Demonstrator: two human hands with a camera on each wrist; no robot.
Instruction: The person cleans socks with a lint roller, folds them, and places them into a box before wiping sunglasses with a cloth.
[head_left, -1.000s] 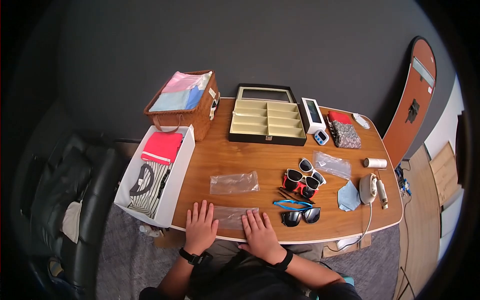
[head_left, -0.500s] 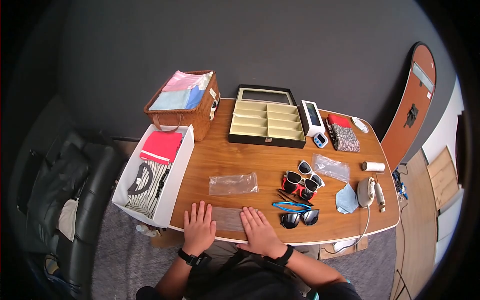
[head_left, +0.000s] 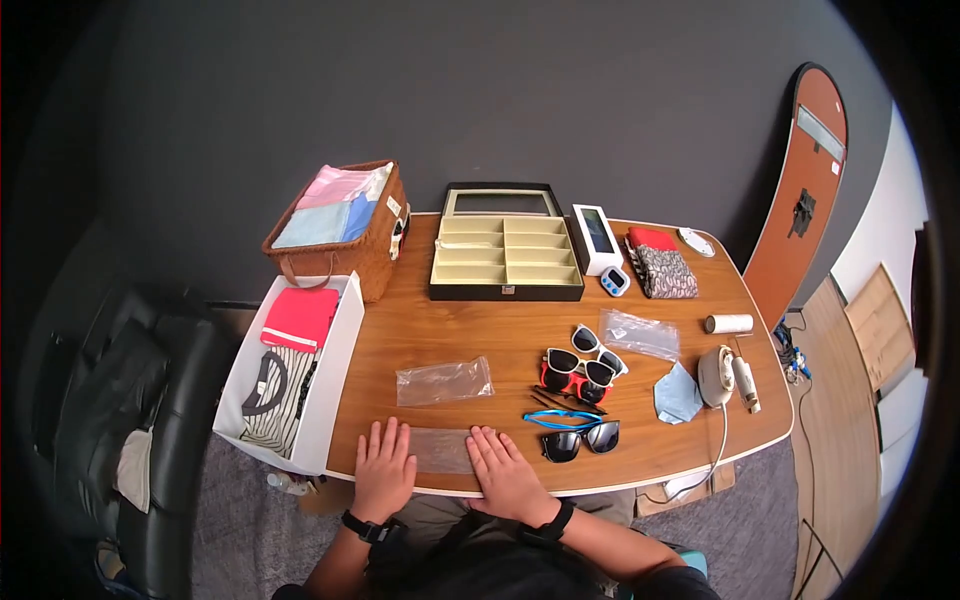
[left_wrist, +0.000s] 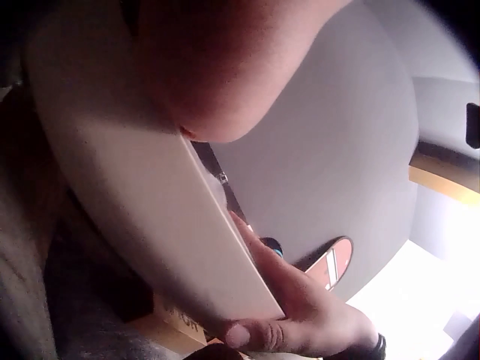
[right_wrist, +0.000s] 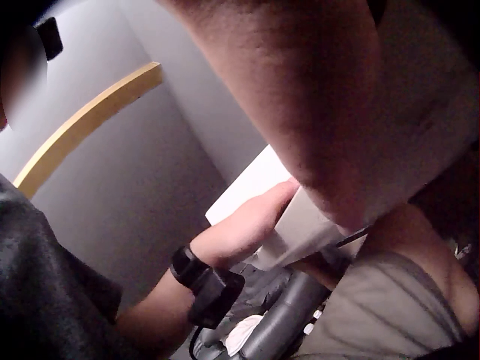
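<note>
Both hands lie flat at the table's front edge in the head view, palms down with straight fingers. My left hand (head_left: pixel 385 472) touches the left end of a clear plastic sleeve (head_left: pixel 441 452), and the fingertips of my right hand (head_left: pixel 508 476) rest at its right end. A second clear sleeve (head_left: pixel 445 382) lies just beyond it. To the right of the right hand are black sunglasses (head_left: pixel 581 441), blue-framed glasses (head_left: pixel 556 417), red sunglasses (head_left: pixel 572 383) and pale-framed sunglasses (head_left: pixel 580 366). In the left wrist view the right thumb hangs over the table edge.
A sectioned display case (head_left: pixel 507 292) stands lid-up at the back. At left are a white box (head_left: pixel 345 345) of clothes and a wicker basket (head_left: pixel 377 270). A blue cloth (head_left: pixel 678 394), a corded white device (head_left: pixel 715 375) and a lint roller (head_left: pixel 729 324) lie at right.
The head view has shifted, so the table sits further left and slightly lower in it. Both hands stay flat at the sleeve's ends, and the objects keep their places on the table.
</note>
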